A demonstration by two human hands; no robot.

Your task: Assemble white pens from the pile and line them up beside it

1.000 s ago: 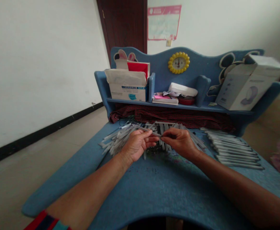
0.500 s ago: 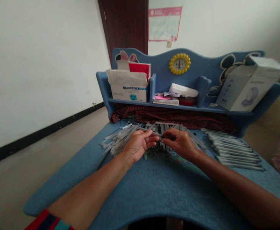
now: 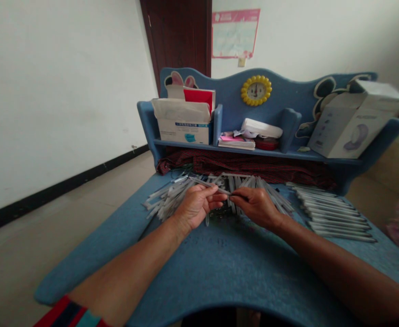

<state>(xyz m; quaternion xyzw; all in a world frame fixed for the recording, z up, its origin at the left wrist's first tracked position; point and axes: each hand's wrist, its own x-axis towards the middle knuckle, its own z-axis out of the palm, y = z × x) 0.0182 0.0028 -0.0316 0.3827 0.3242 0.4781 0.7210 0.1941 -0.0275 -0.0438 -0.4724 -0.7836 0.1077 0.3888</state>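
Between my two hands, over the desk, a slim translucent pen barrel (image 3: 203, 183) lies at a slant. My left hand (image 3: 197, 208) pinches it between thumb and forefinger, the other fingers loosely curled. At its right end, the closed fingertips of my right hand (image 3: 258, 205) pinch a small dark pen part, mostly hidden by the fingers. Loose pen barrels (image 3: 168, 200) are heaped behind and left of my left hand, and more barrels (image 3: 276, 200) lie behind my right hand. Small dark pieces (image 3: 222, 212) are scattered below my fingertips.
On the right, pens with dark ends (image 3: 337, 214) lie side by side in a row. A dark red checked cloth (image 3: 240, 164) runs under the blue shelf (image 3: 186, 146). The shelf bears a mask box (image 3: 182, 129), papers (image 3: 236, 144), and a white carton (image 3: 344, 127).
My right fingers have closed tighter at the barrel's right end, and the dark part there shows less. My left hand and the barrel have hardly moved.
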